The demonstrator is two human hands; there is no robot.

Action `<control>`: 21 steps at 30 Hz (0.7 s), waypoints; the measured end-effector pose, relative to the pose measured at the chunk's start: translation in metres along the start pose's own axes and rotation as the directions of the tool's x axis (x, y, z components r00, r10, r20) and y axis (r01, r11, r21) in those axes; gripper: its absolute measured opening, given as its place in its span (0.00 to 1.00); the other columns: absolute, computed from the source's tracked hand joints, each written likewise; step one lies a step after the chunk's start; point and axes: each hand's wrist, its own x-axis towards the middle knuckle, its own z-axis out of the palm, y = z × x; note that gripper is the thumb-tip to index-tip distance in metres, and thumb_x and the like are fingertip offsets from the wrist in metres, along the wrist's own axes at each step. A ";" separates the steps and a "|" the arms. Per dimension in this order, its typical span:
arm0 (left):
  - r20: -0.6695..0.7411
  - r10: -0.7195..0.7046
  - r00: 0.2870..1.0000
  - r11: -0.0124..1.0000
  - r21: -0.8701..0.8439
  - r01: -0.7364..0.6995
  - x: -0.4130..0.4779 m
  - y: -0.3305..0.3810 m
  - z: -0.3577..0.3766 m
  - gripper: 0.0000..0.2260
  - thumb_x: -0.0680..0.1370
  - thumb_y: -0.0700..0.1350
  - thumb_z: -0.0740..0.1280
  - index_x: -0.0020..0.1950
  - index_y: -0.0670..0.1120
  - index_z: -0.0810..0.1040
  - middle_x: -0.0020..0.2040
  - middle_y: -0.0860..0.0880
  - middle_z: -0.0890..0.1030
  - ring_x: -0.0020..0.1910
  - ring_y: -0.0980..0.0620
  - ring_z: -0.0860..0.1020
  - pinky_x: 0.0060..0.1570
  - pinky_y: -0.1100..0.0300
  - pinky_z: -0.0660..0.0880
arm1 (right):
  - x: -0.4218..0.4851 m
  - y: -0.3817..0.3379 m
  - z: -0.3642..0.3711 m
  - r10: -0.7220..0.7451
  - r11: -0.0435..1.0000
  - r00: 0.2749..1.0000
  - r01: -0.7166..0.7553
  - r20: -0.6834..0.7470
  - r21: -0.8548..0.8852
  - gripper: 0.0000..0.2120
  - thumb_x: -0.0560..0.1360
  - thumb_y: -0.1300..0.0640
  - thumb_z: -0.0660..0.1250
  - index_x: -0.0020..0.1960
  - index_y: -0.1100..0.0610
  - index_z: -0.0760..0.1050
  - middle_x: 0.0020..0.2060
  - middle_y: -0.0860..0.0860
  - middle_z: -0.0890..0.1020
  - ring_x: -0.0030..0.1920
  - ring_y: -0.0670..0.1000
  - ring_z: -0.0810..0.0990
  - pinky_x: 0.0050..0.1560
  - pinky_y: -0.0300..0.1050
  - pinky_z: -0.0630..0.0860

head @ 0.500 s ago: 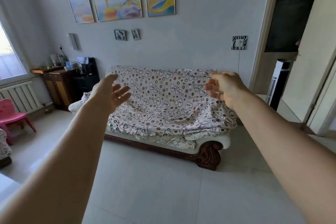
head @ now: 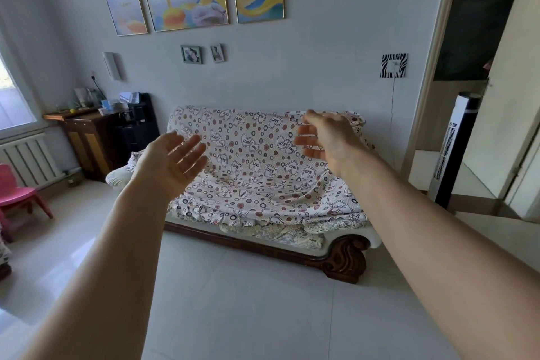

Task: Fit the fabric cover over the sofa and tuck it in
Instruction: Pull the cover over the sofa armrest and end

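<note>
A white fabric cover [head: 254,166] printed with hearts and circles lies draped over the sofa [head: 344,260], hanging in loose folds down the backrest and seat. The sofa stands against the far wall on a carved dark wood base. Both my arms stretch forward in the air, well short of the sofa. My left hand [head: 172,164] is open, palm turned inward with fingers spread. My right hand [head: 327,139] is open too, fingers relaxed and pointing left. Neither hand touches the cover.
A dark wooden cabinet [head: 87,140] with clutter stands left of the sofa, beside a radiator [head: 26,161] and a pink child's chair [head: 17,199]. A tower fan [head: 455,152] stands by the doorway at right. Pale tiled floor [head: 248,301] lies between me and the sofa.
The view has come slightly nearer the sofa. My right hand's fingers have loosened and spread; my left hand stays open and has drifted a little toward the middle.
</note>
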 end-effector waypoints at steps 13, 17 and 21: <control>-0.059 0.011 0.998 0.986 -0.165 -0.021 0.163 0.071 -0.090 0.09 0.81 0.47 0.59 0.50 0.44 0.75 0.48 0.47 0.84 0.40 0.50 0.83 0.43 0.56 0.82 | 0.143 0.050 0.172 0.072 0.991 0.997 -0.068 -0.035 0.119 0.05 0.79 0.59 0.63 0.48 0.57 0.77 0.42 0.54 0.82 0.37 0.50 0.82 0.36 0.41 0.77; -0.102 0.035 0.994 0.978 -0.201 -0.055 0.216 0.098 -0.133 0.06 0.81 0.46 0.59 0.53 0.45 0.72 0.49 0.46 0.85 0.39 0.49 0.83 0.40 0.56 0.81 | 0.184 0.074 0.227 0.101 0.982 0.995 -0.098 -0.007 0.159 0.06 0.79 0.60 0.62 0.46 0.56 0.77 0.42 0.54 0.83 0.39 0.51 0.83 0.40 0.44 0.78; -0.157 0.043 0.987 0.972 -0.223 -0.078 0.260 0.120 -0.166 0.06 0.81 0.46 0.59 0.52 0.46 0.72 0.51 0.47 0.84 0.39 0.49 0.83 0.38 0.57 0.81 | 0.224 0.094 0.276 0.110 0.982 0.994 -0.113 0.028 0.150 0.06 0.79 0.59 0.61 0.46 0.55 0.77 0.42 0.54 0.83 0.39 0.51 0.83 0.44 0.46 0.78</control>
